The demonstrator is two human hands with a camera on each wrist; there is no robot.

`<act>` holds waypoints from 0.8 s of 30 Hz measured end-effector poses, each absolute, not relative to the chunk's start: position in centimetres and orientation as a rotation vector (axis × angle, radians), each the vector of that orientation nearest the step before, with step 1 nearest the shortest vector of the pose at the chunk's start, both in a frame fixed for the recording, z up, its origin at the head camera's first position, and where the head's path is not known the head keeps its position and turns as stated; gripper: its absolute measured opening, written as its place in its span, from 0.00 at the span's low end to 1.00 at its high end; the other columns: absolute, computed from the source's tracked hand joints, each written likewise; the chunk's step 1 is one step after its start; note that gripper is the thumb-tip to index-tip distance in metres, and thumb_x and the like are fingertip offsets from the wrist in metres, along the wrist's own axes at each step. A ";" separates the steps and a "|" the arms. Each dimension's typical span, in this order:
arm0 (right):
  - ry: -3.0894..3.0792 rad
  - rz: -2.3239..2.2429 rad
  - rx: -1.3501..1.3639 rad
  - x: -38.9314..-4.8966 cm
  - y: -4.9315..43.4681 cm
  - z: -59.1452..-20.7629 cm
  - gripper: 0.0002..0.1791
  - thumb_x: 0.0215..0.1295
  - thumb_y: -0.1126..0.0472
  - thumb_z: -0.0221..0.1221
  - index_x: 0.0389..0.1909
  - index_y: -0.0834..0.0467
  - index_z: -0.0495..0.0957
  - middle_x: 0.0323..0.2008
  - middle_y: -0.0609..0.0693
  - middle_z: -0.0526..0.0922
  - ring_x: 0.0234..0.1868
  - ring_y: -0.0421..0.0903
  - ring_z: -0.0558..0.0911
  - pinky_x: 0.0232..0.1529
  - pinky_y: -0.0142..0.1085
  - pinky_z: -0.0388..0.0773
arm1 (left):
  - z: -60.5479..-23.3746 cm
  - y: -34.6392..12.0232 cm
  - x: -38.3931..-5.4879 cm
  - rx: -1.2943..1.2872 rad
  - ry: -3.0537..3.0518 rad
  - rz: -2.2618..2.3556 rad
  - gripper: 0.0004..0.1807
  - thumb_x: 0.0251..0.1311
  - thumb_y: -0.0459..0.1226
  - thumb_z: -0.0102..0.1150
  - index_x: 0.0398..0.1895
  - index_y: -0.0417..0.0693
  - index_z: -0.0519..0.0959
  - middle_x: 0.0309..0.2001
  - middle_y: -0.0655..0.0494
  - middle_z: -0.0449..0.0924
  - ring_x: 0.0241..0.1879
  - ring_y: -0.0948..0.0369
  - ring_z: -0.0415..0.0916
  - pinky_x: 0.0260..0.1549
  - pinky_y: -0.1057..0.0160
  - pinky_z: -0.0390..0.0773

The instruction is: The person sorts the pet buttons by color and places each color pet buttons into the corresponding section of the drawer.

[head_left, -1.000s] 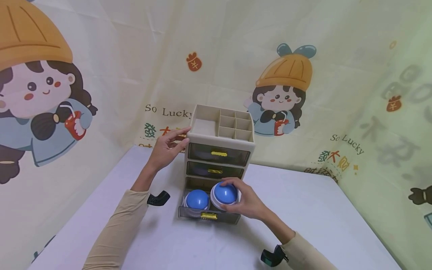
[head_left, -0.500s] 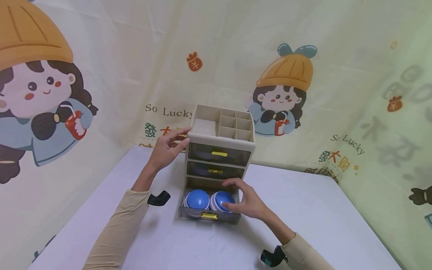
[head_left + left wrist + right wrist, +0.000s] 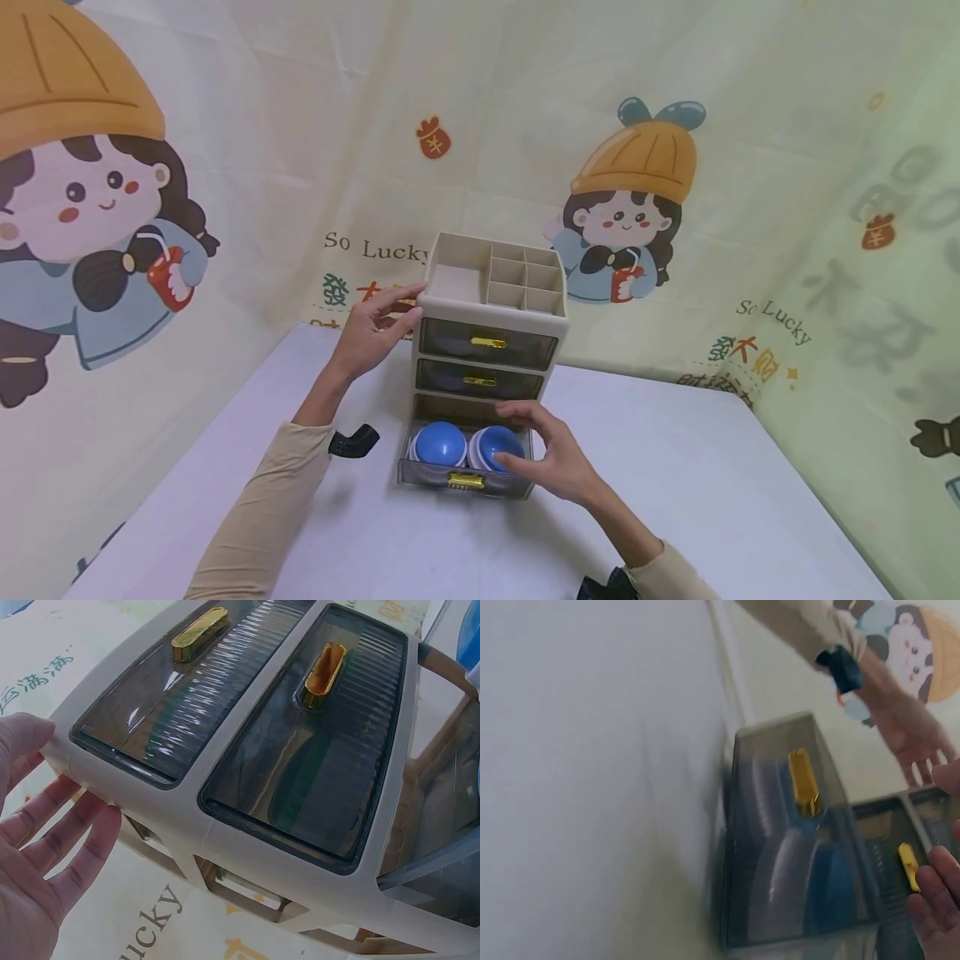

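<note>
A beige desktop drawer organizer [image 3: 487, 309] stands upright, its bottom drawer [image 3: 421, 474] pulled out. Inside that drawer sit two round, blue-domed things with pale rims, the left one [image 3: 440, 442] and the right one [image 3: 487, 444], side by side. My left hand [image 3: 371, 329] touches the organizer's upper left corner; in the left wrist view its thumb and extended fingers [image 3: 96, 840] lie at the frame's edge. My right hand [image 3: 551, 454] hovers at the drawer's right side, fingers spread and holding nothing. Its thumb overlaps the right blue dome in the head view.
Two smoky upper drawers, the top one [image 3: 450, 343] and the middle one [image 3: 442, 379], are closed, with gold handles. The organizer's top has divided compartments [image 3: 507, 271]. A white table [image 3: 660, 475] lies beneath, with a printed cloth backdrop [image 3: 495, 183] behind.
My right hand has let go of the right blue-domed thing, which dropped from a raised position into the drawer beside the other. The hand then drew slightly right. My left hand has stayed put.
</note>
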State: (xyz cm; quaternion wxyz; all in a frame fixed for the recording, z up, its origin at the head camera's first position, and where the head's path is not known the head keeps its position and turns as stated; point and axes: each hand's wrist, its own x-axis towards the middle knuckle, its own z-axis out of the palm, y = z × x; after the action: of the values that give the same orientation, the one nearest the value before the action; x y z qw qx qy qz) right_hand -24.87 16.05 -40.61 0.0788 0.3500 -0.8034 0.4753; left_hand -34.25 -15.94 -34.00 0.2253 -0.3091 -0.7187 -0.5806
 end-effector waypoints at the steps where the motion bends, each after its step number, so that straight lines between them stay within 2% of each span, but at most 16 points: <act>1: -2.387 1.426 1.062 -24.6 16.0 -40.5 0.28 0.60 0.63 0.73 0.60 0.52 0.76 0.64 0.50 0.79 0.65 0.48 0.77 0.68 0.46 0.73 | -34.0 -15.9 -34.2 -0.852 -1.982 -1.599 0.24 0.69 0.32 0.62 0.68 0.46 0.77 0.60 0.47 0.80 0.53 0.60 0.79 0.46 0.71 0.83; 3: -2.376 1.432 1.071 -23.9 15.9 -40.3 0.28 0.59 0.63 0.73 0.60 0.51 0.76 0.64 0.50 0.79 0.67 0.47 0.76 0.70 0.41 0.71 | -34.0 -15.9 -34.2 -0.851 -1.981 -1.598 0.24 0.69 0.32 0.62 0.68 0.46 0.77 0.60 0.47 0.80 0.53 0.61 0.79 0.46 0.71 0.83; 6: -2.371 1.436 1.093 -23.0 15.8 -40.0 0.28 0.59 0.63 0.73 0.60 0.50 0.76 0.64 0.50 0.78 0.68 0.47 0.75 0.71 0.38 0.68 | -34.0 -15.9 -34.2 -0.850 -1.984 -1.597 0.24 0.69 0.32 0.62 0.68 0.46 0.77 0.60 0.47 0.79 0.53 0.61 0.79 0.46 0.71 0.82; 12: -2.357 1.423 1.156 -21.5 15.4 -39.9 0.27 0.59 0.63 0.73 0.59 0.50 0.76 0.63 0.50 0.79 0.66 0.48 0.76 0.69 0.43 0.70 | -34.0 -15.9 -34.2 -0.852 -1.984 -1.594 0.24 0.69 0.31 0.62 0.68 0.45 0.77 0.60 0.46 0.79 0.53 0.63 0.79 0.45 0.72 0.82; 19: -2.284 1.378 1.319 -20.4 14.7 -40.8 0.29 0.58 0.65 0.73 0.60 0.53 0.75 0.60 0.52 0.80 0.65 0.48 0.77 0.66 0.38 0.73 | -34.1 -15.9 -34.3 -0.853 -1.979 -1.590 0.24 0.69 0.31 0.62 0.68 0.45 0.77 0.60 0.46 0.80 0.52 0.64 0.79 0.45 0.72 0.82; 24: -2.332 1.415 1.339 -19.9 14.3 -41.6 0.28 0.59 0.64 0.72 0.60 0.57 0.75 0.59 0.54 0.81 0.63 0.47 0.78 0.67 0.40 0.73 | -34.1 -15.9 -34.3 -0.845 -1.987 -1.590 0.24 0.69 0.32 0.62 0.68 0.46 0.77 0.60 0.47 0.80 0.53 0.63 0.79 0.46 0.72 0.82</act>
State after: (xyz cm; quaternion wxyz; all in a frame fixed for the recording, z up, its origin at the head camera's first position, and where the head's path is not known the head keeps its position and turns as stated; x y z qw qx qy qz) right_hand -19.91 14.35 -41.59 0.0514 0.4402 -0.7664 0.4650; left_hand -34.30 -15.90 -34.05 0.2278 -0.3069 -0.7214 -0.5774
